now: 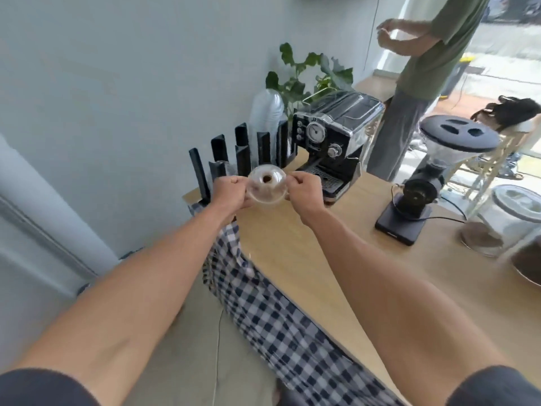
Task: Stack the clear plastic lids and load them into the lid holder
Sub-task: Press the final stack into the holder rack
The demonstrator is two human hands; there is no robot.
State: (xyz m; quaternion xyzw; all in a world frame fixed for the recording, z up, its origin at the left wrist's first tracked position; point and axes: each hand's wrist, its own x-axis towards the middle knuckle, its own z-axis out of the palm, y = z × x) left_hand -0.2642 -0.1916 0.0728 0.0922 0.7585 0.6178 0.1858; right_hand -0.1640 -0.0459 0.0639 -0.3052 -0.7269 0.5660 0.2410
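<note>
A stack of clear domed plastic lids (267, 184) with a round hole in the top hangs in the air between my two hands. My left hand (229, 192) pinches its left rim and my right hand (304, 190) pinches its right rim. Just behind the lids stands the black lid holder (243, 155), a rack of upright black posts at the far left end of the wooden counter. A tall stack of clear cups or lids (266, 115) rises in its back slot.
An espresso machine (333, 142) stands right of the holder, a black coffee grinder (421, 189) farther right, and glass jars (509, 221) at the right edge. A checked cloth (281, 315) hangs off the wooden counter (351, 276). Another person (424, 77) stands behind the counter.
</note>
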